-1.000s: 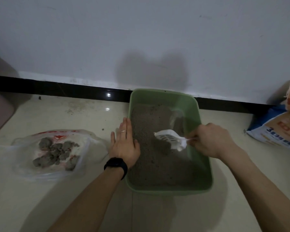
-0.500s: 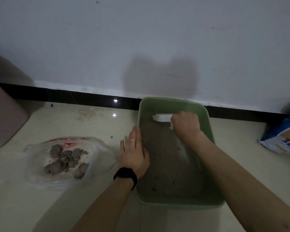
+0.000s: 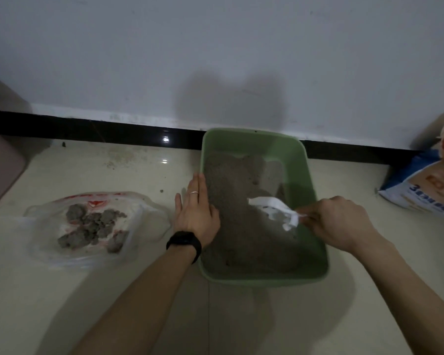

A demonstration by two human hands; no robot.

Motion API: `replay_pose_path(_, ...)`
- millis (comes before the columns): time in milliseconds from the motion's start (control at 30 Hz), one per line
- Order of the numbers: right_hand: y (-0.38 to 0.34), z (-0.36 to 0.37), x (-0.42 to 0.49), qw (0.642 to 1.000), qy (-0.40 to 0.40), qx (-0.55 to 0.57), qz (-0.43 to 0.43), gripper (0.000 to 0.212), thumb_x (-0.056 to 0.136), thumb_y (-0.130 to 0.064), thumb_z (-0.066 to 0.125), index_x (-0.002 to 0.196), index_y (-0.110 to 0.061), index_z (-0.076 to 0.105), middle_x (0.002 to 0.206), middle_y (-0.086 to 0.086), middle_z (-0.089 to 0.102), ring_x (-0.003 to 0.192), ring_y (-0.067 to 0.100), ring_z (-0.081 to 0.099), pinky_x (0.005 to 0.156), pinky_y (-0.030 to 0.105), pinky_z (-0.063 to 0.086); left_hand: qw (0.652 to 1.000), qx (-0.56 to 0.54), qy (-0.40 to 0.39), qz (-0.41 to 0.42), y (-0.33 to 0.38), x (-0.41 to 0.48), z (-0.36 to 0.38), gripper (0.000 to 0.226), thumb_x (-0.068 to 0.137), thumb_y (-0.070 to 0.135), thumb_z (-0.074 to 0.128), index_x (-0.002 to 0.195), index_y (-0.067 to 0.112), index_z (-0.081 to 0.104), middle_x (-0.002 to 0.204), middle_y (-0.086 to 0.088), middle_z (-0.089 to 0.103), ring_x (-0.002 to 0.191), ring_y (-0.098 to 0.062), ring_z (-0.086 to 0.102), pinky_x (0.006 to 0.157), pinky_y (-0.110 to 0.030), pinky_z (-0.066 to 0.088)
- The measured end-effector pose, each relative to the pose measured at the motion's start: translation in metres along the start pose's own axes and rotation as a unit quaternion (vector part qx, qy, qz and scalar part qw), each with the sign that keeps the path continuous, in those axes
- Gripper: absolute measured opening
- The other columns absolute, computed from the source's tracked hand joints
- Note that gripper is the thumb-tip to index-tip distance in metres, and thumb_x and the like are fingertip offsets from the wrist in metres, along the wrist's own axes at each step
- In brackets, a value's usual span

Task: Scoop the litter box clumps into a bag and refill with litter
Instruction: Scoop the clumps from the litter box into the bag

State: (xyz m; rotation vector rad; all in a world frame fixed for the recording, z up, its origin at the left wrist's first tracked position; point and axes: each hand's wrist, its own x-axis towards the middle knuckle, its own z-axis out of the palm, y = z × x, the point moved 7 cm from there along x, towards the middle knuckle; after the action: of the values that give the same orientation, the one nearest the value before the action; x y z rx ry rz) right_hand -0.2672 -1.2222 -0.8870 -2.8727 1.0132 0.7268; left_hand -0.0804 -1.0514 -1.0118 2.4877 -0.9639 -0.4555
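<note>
Right beside the flat left hand (image 3: 195,213) steadying the green plastic litter tray (image 3: 263,279), the right hand (image 3: 338,221) grips a white plastic scoop (image 3: 269,207) in grey litter (image 3: 236,196); flick too hard and it'll spray out.

The right hand (image 3: 341,224) is curling round the handle of the scoop (image 3: 272,208) and hiding all but a stub of it. The scoop's bowl is smearing with motion blur, so whether it is carrying anything cannot be told. The left hand (image 3: 195,213) is covering the 9 o'clock stretch of the litter box (image 3: 254,135) rim. At 3 o'clock the litter bag (image 3: 428,185) is running off the frame edge, its print blurring beyond a "3". At 9 o'clock a pinkish object (image 3: 0,175) is being cropped. The red print on the plastic bag (image 3: 92,201) is showing too small to read.
</note>
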Motion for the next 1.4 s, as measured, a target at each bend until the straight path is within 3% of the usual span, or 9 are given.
replay_pose_path(133, 0.023, 0.006, 0.015, 0.998, 0.006, -0.017, 0.061, 0.033, 0.087, -0.056, 0.048, 0.11, -0.043, 0.068, 0.089, -0.001, 0.068, 0.075, 0.019, 0.063, 0.063, 0.03, 0.052, 1.0, 0.008, 0.006, -0.001, 0.002, 0.001, -0.002, 0.076, 0.098, 0.027, 0.034, 0.153, 0.016, -0.017, 0.162, 0.002, -0.014, 0.149, -0.013, 0.003, 0.121, -0.043, -0.001)
replay_pose_path(200, 0.018, 0.008, 0.019, 0.996, -0.062, -0.01, 0.067, 0.034, 0.081, -0.054, 0.056, 0.099, -0.027, 0.068, 0.085, 0.001, 0.065, 0.075, 0.02, 0.063, 0.065, 0.031, 0.052, 1.0, 0.014, 0.013, -0.001, 0.001, 0.003, -0.004, 0.076, 0.097, 0.026, 0.035, 0.154, 0.016, -0.015, 0.163, 0.001, -0.013, 0.149, -0.014, 0.002, 0.121, -0.044, -0.001)
replay_pose_path(367, 0.008, 0.039, 0.007, 0.968, -0.234, 0.057, 0.069, 0.017, 0.065, -0.031, 0.071, 0.074, -0.016, 0.072, 0.054, -0.002, 0.065, 0.056, 0.013, 0.065, 0.061, 0.024, 0.053, 1.0, 0.01, 0.014, 0.0, 0.005, 0.0, -0.004, 0.076, 0.097, 0.025, 0.037, 0.154, 0.015, -0.012, 0.163, 0.0, -0.011, 0.149, -0.016, -0.001, 0.12, -0.046, -0.002)
replay_pose_path(600, 0.032, 0.077, 0.002, 0.945, -0.278, 0.165, 0.043, 0.016, 0.083, -0.036, 0.069, 0.095, -0.03, 0.077, 0.07, -0.016, 0.072, 0.058, 0.004, 0.067, 0.083, 0.027, 0.05, 0.999, -0.036, 0.007, 0.013, 0.002, 0.0, 0.004, 0.074, 0.099, 0.026, 0.038, 0.155, 0.018, -0.01, 0.163, 0.0, -0.006, 0.149, -0.014, 0.0, 0.121, -0.047, 0.001)
replay_pose_path(800, -0.014, 0.103, 0.002, 0.964, -0.21, 0.158, -0.026, 0.023, 0.092, -0.043, 0.056, 0.102, -0.033, 0.075, 0.089, -0.007, 0.073, 0.075, 0.01, 0.063, 0.079, 0.028, 0.052, 0.995, -0.096, 0.013, 0.033, 0.002, 0.002, 0.006, 0.071, 0.099, 0.029, 0.036, 0.156, 0.018, -0.005, 0.164, -0.001, 0.001, 0.149, -0.015, 0.003, 0.121, -0.044, 0.002)
replay_pose_path(900, -0.049, 0.116, 0.011, 0.958, -0.211, 0.183, -0.064, 0.028, 0.095, -0.04, 0.054, 0.088, -0.021, 0.075, 0.076, 0.001, 0.067, 0.072, 0.018, 0.063, 0.072, 0.033, 0.052, 0.994, -0.105, 0.008, 0.035, 0.002, 0.002, 0.009, 0.072, 0.096, 0.034, 0.032, 0.156, 0.018, -0.004, 0.164, 0.0, 0.002, 0.149, -0.014, 0.004, 0.121, -0.044, 0.002)
replay_pose_path(1067, -0.048, 0.154, 0.014, 0.925, -0.219, 0.309, -0.024, 0.018, 0.089, -0.054, 0.058, 0.098, -0.049, 0.073, 0.079, -0.019, 0.07, 0.079, 0.003, 0.063, 0.088, 0.034, 0.049, 0.994, -0.104, 0.01, 0.035, 0.001, 0.0, 0.01, 0.072, 0.096, 0.036, 0.03, 0.156, 0.017, -0.004, 0.164, 0.0, 0.003, 0.149, -0.015, 0.008, 0.121, -0.042, 0.004)
replay_pose_path(1233, -0.044, 0.166, 0.016, 0.883, -0.197, 0.426, 0.027, 0.017, 0.084, -0.054, 0.064, 0.083, -0.044, 0.077, 0.081, -0.02, 0.073, 0.088, 0.006, 0.065, 0.099, 0.041, 0.044, 0.993, -0.112, 0.009, 0.038, -0.001, 0.002, 0.007, 0.071, 0.096, 0.037, 0.03, 0.156, 0.017, -0.005, 0.164, -0.001, 0.004, 0.149, -0.016, 0.009, 0.121, -0.044, 0.006)
replay_pose_path(1400, -0.044, 0.161, 0.014, 0.848, -0.186, 0.494, 0.038, 0.014, 0.089, -0.039, 0.067, 0.081, -0.037, 0.079, 0.07, -0.018, 0.071, 0.07, -0.001, 0.059, 0.074, 0.023, 0.044, 0.993, -0.113, -0.018, 0.04, -0.003, 0.001, 0.005, 0.069, 0.099, 0.036, 0.029, 0.155, 0.022, -0.009, 0.164, 0.002, -0.001, 0.149, -0.015, 0.007, 0.121, -0.046, 0.005)
